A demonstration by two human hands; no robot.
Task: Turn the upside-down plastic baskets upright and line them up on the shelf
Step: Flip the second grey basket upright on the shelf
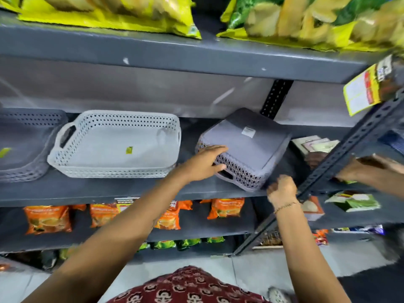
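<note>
A lilac-grey perforated basket (251,147) lies upside down on the grey shelf (109,191), turned at an angle, its flat bottom with a white label facing up. My left hand (203,165) grips its near-left side, fingers on top and thumb by the handle slot. My right hand (282,189) is curled shut beside the basket's near-right corner; whether it touches the rim I cannot tell. To the left stand a white basket (113,145) and, at the frame's edge, a grey basket (21,145), both upright.
A slotted metal upright (341,158) slants past the basket's right side. Behind it another person's hand (360,171) reaches onto the neighbouring shelf. Small boxes (312,145) sit right of the basket. Yellow snack bags (109,14) are above and orange packets (48,219) below.
</note>
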